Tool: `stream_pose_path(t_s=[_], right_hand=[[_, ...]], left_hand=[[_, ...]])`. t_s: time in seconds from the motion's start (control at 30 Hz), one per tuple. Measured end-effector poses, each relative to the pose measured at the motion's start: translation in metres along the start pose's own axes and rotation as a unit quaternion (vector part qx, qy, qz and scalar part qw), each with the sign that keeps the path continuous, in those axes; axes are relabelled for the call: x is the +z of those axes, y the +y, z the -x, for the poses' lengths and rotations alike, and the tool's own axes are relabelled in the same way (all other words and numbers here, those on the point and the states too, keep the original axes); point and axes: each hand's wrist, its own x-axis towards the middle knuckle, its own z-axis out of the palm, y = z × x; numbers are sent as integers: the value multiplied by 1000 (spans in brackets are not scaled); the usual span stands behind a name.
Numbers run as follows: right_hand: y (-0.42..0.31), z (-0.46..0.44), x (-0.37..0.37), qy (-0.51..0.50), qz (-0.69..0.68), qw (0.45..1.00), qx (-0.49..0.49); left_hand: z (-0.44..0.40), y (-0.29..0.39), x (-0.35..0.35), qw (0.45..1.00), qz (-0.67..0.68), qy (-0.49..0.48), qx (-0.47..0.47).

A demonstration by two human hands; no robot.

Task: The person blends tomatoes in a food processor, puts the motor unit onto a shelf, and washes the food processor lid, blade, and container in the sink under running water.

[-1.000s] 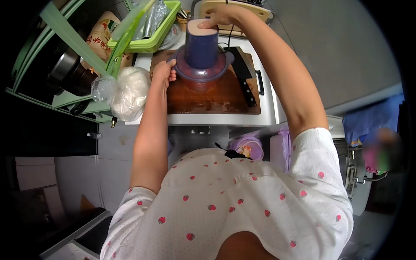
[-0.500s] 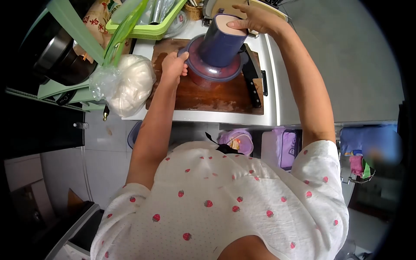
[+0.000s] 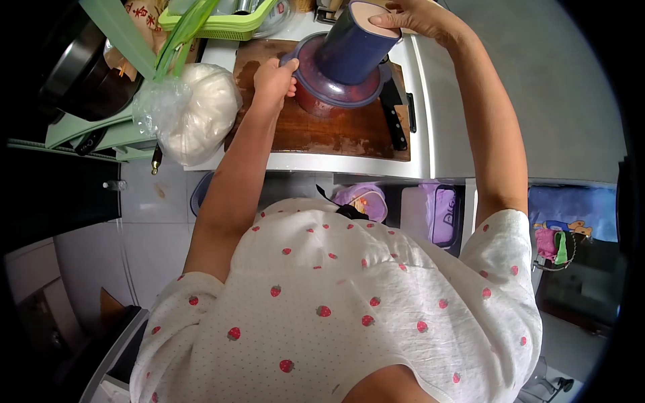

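Observation:
A food chopper stands on the wooden cutting board, with a dark blue motor unit (image 3: 353, 50) above a round see-through lid (image 3: 322, 82). Beneath the lid is a bowl (image 3: 316, 104) that looks red inside. My left hand (image 3: 274, 82) is closed around the grip at the left of the lid and bowl. My right hand (image 3: 420, 20) is at the motor unit's top, its thumb lying on the pale upper face; its other fingers are partly cut off by the frame edge. The motor unit leans to the right. Beside the chopper lies a black-handled knife (image 3: 396, 124).
The cutting board (image 3: 302, 148) rests on a white counter. At its left hangs a plastic bag of white contents (image 3: 201, 117). Green onions (image 3: 185, 37) lie across a green basket (image 3: 228, 27). A purple-lined bin (image 3: 363, 201) is below the counter edge.
The view has shifted, so the counter sits higher. The motor unit leans more to the right, and my right hand's fingers have drawn in from their spread pose. My left hand keeps its hold.

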Motion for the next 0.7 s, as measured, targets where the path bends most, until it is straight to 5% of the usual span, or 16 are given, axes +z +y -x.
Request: stream_pose_path(t_s=[0.2,0.6,0.7], right_hand=[[-6,-6,-2,2,137,991,7],[-1,9,-6,52,42,998,-9],[-1,8,-9,54,113,992,-3]], left_hand=[[-2,-3,0,1000,5,-3,7],[-3,-1,-1,1000,-17,-9,5],[-1,1,-1,1000,-20,-8,1]])
